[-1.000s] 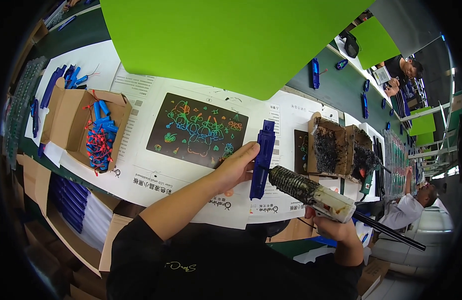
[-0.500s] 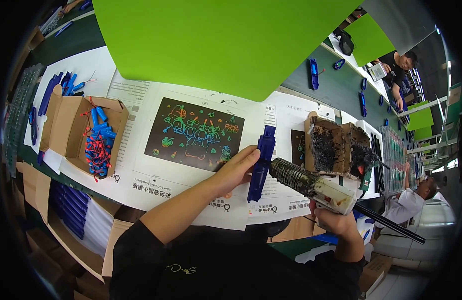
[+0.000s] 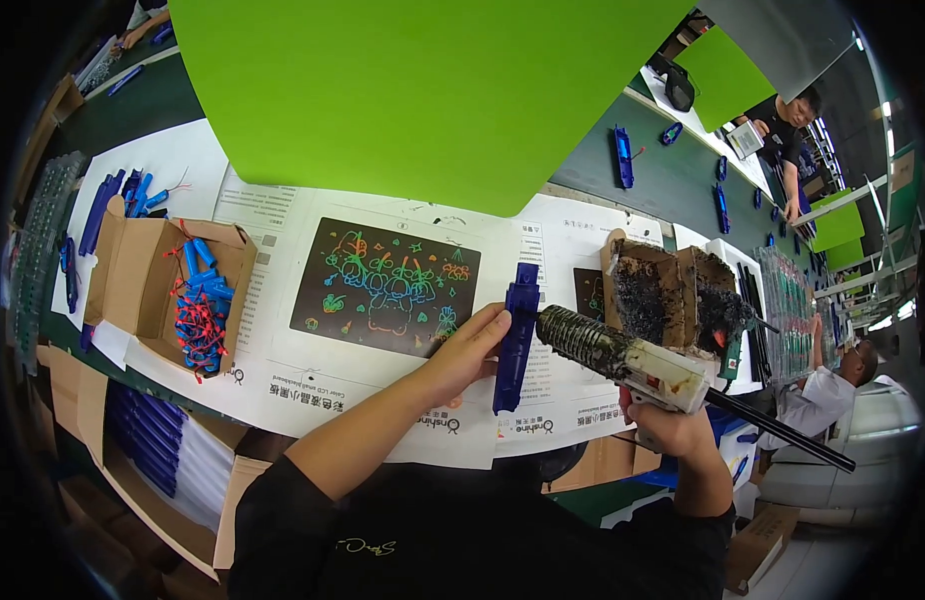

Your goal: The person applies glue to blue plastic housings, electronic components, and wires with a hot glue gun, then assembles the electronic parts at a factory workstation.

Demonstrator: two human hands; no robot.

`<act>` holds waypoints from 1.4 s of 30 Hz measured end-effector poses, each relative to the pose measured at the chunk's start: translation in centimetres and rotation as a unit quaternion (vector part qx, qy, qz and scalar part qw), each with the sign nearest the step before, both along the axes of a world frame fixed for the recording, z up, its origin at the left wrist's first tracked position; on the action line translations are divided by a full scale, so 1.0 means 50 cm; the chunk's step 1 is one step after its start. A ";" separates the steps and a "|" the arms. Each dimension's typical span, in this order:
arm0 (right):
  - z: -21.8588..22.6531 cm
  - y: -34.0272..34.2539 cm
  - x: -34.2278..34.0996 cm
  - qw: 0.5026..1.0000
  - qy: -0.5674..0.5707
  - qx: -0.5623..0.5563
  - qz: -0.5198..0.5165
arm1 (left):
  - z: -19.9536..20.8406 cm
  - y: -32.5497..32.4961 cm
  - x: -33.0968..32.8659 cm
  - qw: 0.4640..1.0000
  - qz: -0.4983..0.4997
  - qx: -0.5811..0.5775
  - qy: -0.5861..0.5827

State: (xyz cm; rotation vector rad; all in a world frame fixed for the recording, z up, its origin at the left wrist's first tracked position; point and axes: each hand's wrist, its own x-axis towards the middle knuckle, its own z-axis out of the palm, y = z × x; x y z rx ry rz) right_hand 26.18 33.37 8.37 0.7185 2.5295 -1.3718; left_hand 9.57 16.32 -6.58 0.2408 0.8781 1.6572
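My left hand grips a long blue plastic housing by its left side, holding it upright in the picture above the paper sheets. Wrapped round the handle of a grimy white glue gun is my right hand. A black glue stick juts out of the gun's rear end. The gun's dark, coil-wrapped front points left, its tip close beside the housing; whether they touch I cannot tell.
An open cardboard box of blue cells with red wires stands left. Blackened cardboard boxes sit at right. A green panel rises ahead. Below left, a carton holds blue housings. Beyond the bench, a co-worker handles parts near a green conveyor.
The view has shifted slightly, so most things sit a little lower or further left. Both hands keep hold of the housing and the glue gun, which stay close together.
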 end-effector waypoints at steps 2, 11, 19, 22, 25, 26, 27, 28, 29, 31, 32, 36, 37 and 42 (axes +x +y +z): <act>0.002 0.004 0.001 1.000 0.008 0.010 0.017 | 0.003 0.000 0.002 0.999 -0.010 -0.005 0.041; 0.023 0.011 -0.022 0.998 0.013 -0.058 0.006 | 0.000 0.001 0.009 0.997 0.016 -0.030 0.062; 0.030 -0.012 -0.026 0.999 0.036 0.009 0.021 | 0.019 0.001 0.024 0.994 0.055 -0.059 0.069; 0.010 0.036 0.010 0.994 0.088 -0.036 -0.051 | -0.024 -0.021 0.021 0.982 0.185 -0.044 0.018; -0.001 0.135 0.116 0.923 0.218 -0.167 -0.270 | 0.089 -0.102 -0.035 0.938 0.327 0.098 -0.058; -0.014 0.174 0.131 0.902 0.227 -0.215 -0.297 | 0.105 -0.136 -0.041 0.930 0.336 0.141 -0.042; -0.036 0.194 0.137 0.904 0.223 -0.214 -0.294 | 0.104 -0.148 -0.045 0.936 0.325 0.130 -0.042; -0.067 0.210 0.150 0.888 0.204 -0.240 -0.336 | 0.097 -0.148 -0.045 0.943 0.308 0.118 -0.043; -0.090 0.220 0.146 0.868 0.187 -0.269 -0.372 | 0.089 -0.140 -0.042 0.951 0.294 0.070 -0.059; -0.121 0.199 0.096 0.881 0.152 -0.232 -0.384 | 0.055 -0.128 -0.028 0.961 0.261 0.027 -0.089; -0.131 0.189 0.083 0.895 0.124 -0.224 -0.366 | 0.043 -0.122 -0.015 0.964 0.248 0.039 -0.086; -0.172 0.204 0.074 0.922 0.061 -0.163 -0.346 | 0.035 -0.126 0.009 0.966 0.245 -0.025 -0.076; -0.190 0.219 0.080 0.898 0.091 -0.236 -0.360 | 0.031 -0.127 0.012 0.964 0.243 -0.053 -0.088; -0.230 0.247 0.077 0.868 0.151 -0.218 -0.420 | 0.025 -0.101 0.024 0.976 0.208 -0.049 -0.045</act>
